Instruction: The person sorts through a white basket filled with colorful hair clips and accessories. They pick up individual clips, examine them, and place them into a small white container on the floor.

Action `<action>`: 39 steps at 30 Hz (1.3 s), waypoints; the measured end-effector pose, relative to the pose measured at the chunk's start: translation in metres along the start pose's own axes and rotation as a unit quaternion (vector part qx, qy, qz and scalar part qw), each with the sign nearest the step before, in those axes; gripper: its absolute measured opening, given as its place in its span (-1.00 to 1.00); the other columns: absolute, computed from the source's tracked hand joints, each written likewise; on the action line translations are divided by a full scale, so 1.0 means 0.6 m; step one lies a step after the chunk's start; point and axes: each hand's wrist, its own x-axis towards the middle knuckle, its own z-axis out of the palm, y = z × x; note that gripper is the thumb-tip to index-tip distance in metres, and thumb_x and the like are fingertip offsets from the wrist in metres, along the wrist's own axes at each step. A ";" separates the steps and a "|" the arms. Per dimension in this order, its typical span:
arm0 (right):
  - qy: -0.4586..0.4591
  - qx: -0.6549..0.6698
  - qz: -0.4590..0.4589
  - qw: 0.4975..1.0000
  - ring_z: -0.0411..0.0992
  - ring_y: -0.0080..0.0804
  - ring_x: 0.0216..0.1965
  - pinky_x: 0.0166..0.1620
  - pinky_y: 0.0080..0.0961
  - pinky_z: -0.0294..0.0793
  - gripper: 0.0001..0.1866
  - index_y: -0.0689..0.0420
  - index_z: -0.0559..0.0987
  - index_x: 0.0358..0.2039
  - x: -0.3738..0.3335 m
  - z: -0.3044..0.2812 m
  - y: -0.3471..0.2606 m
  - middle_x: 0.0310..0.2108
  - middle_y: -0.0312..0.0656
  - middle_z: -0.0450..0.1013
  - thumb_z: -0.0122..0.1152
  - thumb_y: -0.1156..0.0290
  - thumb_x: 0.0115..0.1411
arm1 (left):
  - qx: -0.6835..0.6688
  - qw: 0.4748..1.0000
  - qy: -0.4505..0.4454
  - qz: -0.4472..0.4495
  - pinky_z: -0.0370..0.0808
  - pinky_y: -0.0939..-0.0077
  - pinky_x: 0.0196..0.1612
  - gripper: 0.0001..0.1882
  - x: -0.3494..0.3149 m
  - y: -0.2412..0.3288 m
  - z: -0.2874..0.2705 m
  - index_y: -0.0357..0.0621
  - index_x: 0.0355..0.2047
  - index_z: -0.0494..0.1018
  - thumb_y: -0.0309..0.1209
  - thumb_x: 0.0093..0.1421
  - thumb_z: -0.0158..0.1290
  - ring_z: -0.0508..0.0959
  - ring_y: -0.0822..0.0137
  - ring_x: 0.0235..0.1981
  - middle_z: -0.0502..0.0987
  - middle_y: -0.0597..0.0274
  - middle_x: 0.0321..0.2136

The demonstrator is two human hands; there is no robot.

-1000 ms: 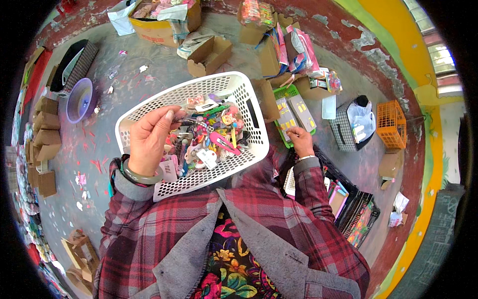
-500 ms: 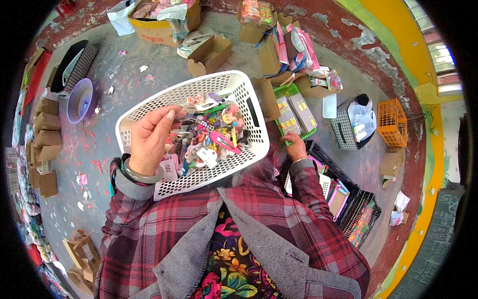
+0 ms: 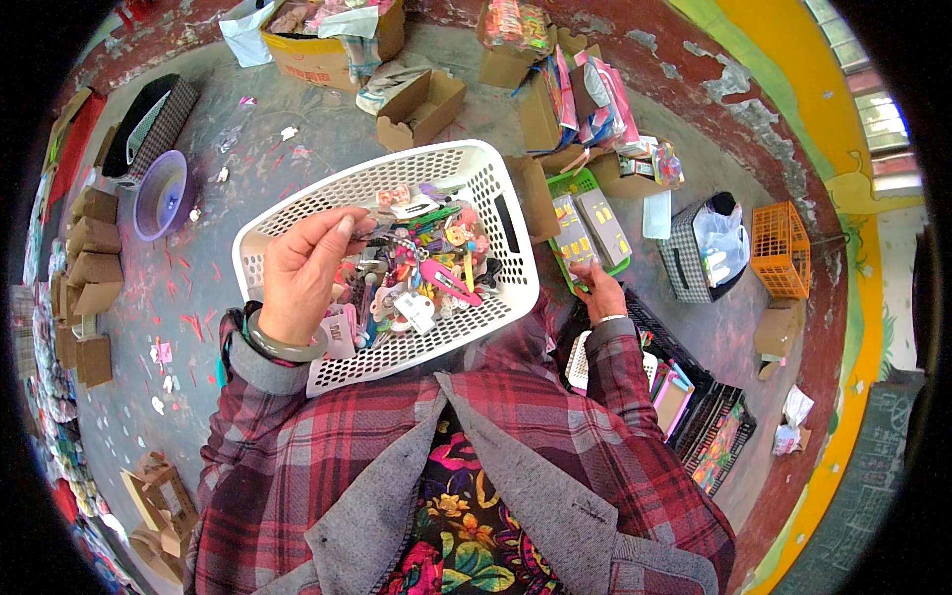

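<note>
A white perforated basket (image 3: 387, 360) sits in front of me, filled with a mixed heap of small hair clips and trinkets (image 3: 421, 260). Over its left side, my left hand (image 3: 305, 268) is closed in a pinch. Something small and dark shows at its fingertips, too small to name. To the right, my right hand (image 3: 599, 295) reaches to the near end of a green basket (image 3: 617, 266). Its fingers are apart, at the edge of grey cards (image 3: 603, 224) with small yellow pieces on them. A pink hair clip (image 3: 448, 283) lies on top of the heap.
Black crates (image 3: 709, 412) stand by my right arm, beside a small white basket (image 3: 578, 362). Further right are a checked bin (image 3: 684, 256) and an orange crate (image 3: 780, 251). Cardboard boxes (image 3: 421, 111) line the far side. A purple basin (image 3: 162, 196) is at left.
My right hand has shifted slightly, its fingers spreading from the green basket's near rim toward the grey cards. My left hand keeps its pinch almost in place.
</note>
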 end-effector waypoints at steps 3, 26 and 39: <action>-0.051 0.111 0.017 0.992 0.36 -0.30 -0.08 -0.02 -0.35 0.25 -0.62 0.15 0.53 -0.41 -0.001 -0.004 -0.006 -0.12 -0.09 0.43 -0.10 0.11 0.24 | -0.005 1.000 -0.006 0.004 0.45 0.58 -0.14 -0.76 0.001 -0.002 -0.001 -0.32 -0.14 0.40 -0.47 0.24 -0.12 0.50 0.41 -0.23 0.52 0.13 -0.27; -0.142 0.170 -0.181 0.958 0.45 -0.42 -0.47 -0.38 -0.58 0.40 -0.82 0.17 0.45 -0.39 -0.061 0.099 -0.213 -0.47 -0.17 0.48 0.05 0.31 0.18 | -0.082 0.995 0.001 -0.049 0.49 0.61 -0.28 -0.77 0.002 0.013 -0.001 -0.29 -0.17 0.43 -0.44 0.24 -0.12 0.53 0.40 -0.31 0.54 0.11 -0.29; -0.407 -0.064 -0.183 0.892 0.37 -0.54 -0.22 -0.18 -0.61 0.38 -0.69 0.28 0.46 -0.18 -0.209 0.415 -0.283 -0.24 -0.21 0.43 0.22 0.49 0.03 | -0.199 0.978 -0.010 -0.061 0.54 0.65 -0.43 -0.78 0.000 0.037 0.001 -0.26 -0.18 0.42 -0.42 0.23 -0.11 0.55 0.43 -0.47 0.54 0.15 -0.32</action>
